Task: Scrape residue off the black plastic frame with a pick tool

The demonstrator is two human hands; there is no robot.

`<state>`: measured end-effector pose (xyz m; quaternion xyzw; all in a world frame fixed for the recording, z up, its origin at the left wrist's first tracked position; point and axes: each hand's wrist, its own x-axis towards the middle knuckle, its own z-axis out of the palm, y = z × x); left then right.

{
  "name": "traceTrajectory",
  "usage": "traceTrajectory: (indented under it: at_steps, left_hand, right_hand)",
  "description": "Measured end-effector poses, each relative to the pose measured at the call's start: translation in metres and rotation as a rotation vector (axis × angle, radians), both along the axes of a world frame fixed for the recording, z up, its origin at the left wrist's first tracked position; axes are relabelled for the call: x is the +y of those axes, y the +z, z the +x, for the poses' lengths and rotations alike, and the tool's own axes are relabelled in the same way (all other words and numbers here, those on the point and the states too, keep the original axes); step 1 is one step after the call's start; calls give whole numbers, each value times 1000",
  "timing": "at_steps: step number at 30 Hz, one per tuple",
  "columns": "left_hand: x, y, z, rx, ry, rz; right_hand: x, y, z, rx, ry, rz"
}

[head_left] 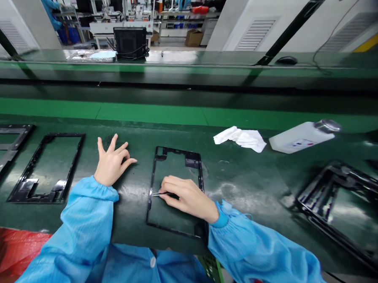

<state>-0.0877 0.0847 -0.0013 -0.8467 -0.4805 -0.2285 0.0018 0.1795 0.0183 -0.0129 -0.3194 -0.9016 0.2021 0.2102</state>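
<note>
A thin black rectangular frame [195, 164] lies flat on the green belt [138, 135] right in front of me. My right hand [187, 197] rests over its lower middle, fingers pinched on slim metal tweezers [160, 194] whose tip points at the frame's left rail. My left hand [112, 162] hovers just left of the frame with its fingers spread and nothing in it. Both arms wear blue sleeves.
Two more black frames [47, 168] [1, 147] lie to the left, and a stack of frames [343, 192] sits at the right. A crumpled white cloth [241, 138] and a white bottle [301, 137] on its side lie beyond. A red bin [13, 248] is at lower left.
</note>
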Motion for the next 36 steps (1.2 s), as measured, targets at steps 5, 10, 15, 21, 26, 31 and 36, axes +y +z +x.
traceTrajectory:
  at_steps: [5, 10, 15, 21, 26, 31, 36]
  left_hand:
    - [-11, -6, 22, 67, -360, -153]
    - [-19, -21, 40, 125, -515, -309]
    - [-19, -28, 40, 145, -490, -273]
    - [-23, -29, 44, 176, -450, -151]
    - [-23, -30, 44, 174, -453, -147]
    - [-19, -29, 41, 169, -491, -243]
    - [-11, -25, 31, 157, -596, -431]
  right_hand:
    - [-5, -3, -4, -85, 59, 27]
    - [-8, -5, -7, -140, 46, 130]
    - [-14, -6, -10, -172, 39, 199]
    - [-20, -10, -11, -221, 57, 241]
    - [-14, -9, -7, -163, 124, 142]
    - [-13, -7, -5, -90, 57, 71]
    - [-15, 4, -2, -148, -43, 47]
